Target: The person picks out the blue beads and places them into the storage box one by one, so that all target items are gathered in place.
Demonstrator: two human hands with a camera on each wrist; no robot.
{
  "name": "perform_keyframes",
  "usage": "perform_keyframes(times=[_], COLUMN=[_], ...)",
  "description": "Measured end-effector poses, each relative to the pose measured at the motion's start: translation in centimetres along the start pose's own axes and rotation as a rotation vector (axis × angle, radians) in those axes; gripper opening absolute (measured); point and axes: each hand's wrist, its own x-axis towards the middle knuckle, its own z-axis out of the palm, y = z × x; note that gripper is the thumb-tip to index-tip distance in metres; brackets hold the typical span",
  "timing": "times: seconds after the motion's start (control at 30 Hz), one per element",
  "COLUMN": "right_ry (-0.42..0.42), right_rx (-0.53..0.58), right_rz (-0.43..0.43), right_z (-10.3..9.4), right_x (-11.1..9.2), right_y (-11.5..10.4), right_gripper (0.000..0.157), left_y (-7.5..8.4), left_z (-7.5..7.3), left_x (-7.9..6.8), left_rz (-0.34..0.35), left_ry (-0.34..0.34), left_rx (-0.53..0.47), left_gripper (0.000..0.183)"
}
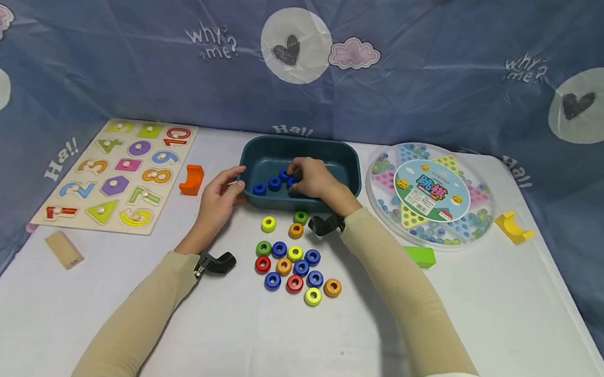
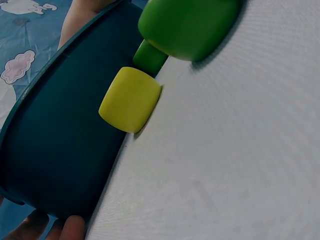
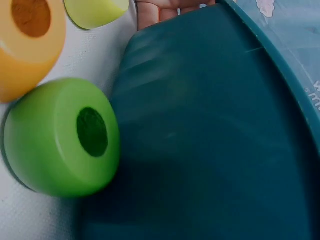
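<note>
The bare left hand [image 1: 218, 196] holds the left end of a dark teal, rounded-rectangular bin [image 1: 279, 203], its fingers bent against the outer wall and its thumb near the rim. The bare right hand [image 1: 315, 179] reaches inside the bin, thumb and fingers pinching a glossy blue ring-shaped bead [image 1: 293, 182]; its fingertips are hidden in the right wrist view. Between the two hands, three more blue beads [image 1: 274, 183] lie on the bin's floor.

Nearer the person, between the forearms, loose yellow, green, orange, red and blue beads [image 1: 295, 253] are scattered on a white-covered table [image 1: 213, 336].

Just left of the left hand stands an orange arched block [image 1: 193, 180]; farther left lie a wooden number-and-shape puzzle board [image 1: 157, 203] and a plain wooden block [image 1: 64, 250]. Right of the right hand are a round, clear marble-game case [image 1: 431, 191], a yellow arched block [image 1: 514, 228] and, beside the right forearm, a green block [image 1: 422, 256].
</note>
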Motion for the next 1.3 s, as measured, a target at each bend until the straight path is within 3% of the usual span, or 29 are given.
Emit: perform_keyframes(times=[0.27,0.43,0.67,0.77,0.87,1.1,1.3], right_ry=[-0.006,0.050,0.169,0.143,0.076,-0.061,-0.095], right_rx=[0.000,-0.017,-0.001,0.003,-0.002,-0.023,-0.135], right_rz=[-0.018,-0.055,-0.273,-0.381,-0.436,-0.387,-0.318], right_z=[-0.2,-0.9,-2.4,-2.0,-0.9,2.7,4.3], right_x=[-0.1,-1.4,-6.5,-8.6,-9.7,-10.4,-10.5], right_y=[0.0,-0.5,-3.3,-4.2,-4.5,-4.0,-4.2], right_gripper=[0.034,0.033,0.029,0.025,0.023,0.023,0.020], left_y=[0.1,0.1,-0.1,0.0,0.4,2.8,3.3], left_z=[0.0,0.1,-0.1,-0.2,-0.4,-0.2,-0.2], left_x=[-0.1,-0.1,0.0,0.1,0.0,-1.0,-1.2], left_rz=[-0.002,-0.003,-0.002,-0.002,-0.004,-0.018,-0.026], left_ry=[-0.001,-0.002,-0.001,-0.011,-0.030,-0.047,-0.048], left_rx=[0.023,0.010,0.007,0.005,-0.016,-0.028,-0.021], left_gripper=[0.039,0.039,0.039,0.039,0.040,0.041,0.041])
